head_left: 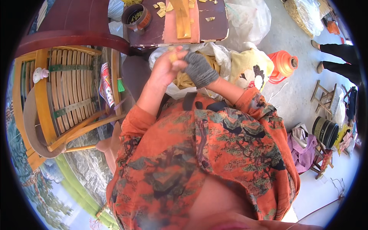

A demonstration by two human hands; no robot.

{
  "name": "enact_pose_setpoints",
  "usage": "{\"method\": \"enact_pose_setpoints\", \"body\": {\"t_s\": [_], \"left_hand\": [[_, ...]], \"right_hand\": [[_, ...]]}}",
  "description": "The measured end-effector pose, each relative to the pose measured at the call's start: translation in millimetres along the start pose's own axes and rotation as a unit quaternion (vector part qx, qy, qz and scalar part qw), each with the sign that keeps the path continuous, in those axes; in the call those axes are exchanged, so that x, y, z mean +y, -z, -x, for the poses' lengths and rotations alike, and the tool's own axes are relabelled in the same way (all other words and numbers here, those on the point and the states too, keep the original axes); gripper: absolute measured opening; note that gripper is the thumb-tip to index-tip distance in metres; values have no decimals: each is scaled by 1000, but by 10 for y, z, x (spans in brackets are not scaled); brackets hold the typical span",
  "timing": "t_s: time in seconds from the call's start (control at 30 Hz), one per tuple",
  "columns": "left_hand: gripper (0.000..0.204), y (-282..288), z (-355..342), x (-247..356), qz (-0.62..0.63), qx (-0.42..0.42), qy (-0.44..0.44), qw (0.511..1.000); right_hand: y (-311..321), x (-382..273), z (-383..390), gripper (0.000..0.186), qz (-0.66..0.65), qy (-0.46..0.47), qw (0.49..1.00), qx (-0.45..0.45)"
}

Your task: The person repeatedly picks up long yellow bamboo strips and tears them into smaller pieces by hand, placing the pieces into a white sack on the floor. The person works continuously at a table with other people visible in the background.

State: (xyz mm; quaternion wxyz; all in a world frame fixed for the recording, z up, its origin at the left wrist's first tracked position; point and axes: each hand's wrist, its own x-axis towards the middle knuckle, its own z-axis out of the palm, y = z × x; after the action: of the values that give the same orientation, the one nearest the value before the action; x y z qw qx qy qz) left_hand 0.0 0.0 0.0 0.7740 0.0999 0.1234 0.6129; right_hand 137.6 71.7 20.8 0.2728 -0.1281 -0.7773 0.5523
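Observation:
My left hand [165, 68] is bare and closed, its fingertips meeting my other hand above a white plastic bag [226, 55]. A small yellowish patch shows at its fingers; I cannot tell whether it is a held piece or a wrap. My right hand [200, 69], in a grey fingerless glove, is bent in against the left, with its fingertips partly hidden and blurred. Inside the bag, below both hands, lies a bundle of flat yellow strips [184, 79]. Just beyond the hands, a yellow wooden strip or board [181, 21] lies on a pink cloth [197, 27].
A dark red table [214, 23] carries a mug [137, 18] and yellow scraps. A wooden slatted chair [73, 86] stands at left. To the right are a patterned cream cloth [249, 69], an orange thermos flask [283, 66], small stools [324, 99] and a person's dark-trousered legs [339, 50].

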Motion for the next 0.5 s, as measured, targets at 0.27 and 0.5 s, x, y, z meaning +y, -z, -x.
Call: {"method": "enact_pose_setpoints", "body": {"t_s": [0.27,0.5], "left_hand": [[23,-418,7,-166,-689,288,-173,642],[20,-575,-11,-70,-787,224,-372,439]], "right_hand": [[167,-204,-204,25,42,-40,992,108],[201,-214,-227,31,-312,-276,909,11]]}}
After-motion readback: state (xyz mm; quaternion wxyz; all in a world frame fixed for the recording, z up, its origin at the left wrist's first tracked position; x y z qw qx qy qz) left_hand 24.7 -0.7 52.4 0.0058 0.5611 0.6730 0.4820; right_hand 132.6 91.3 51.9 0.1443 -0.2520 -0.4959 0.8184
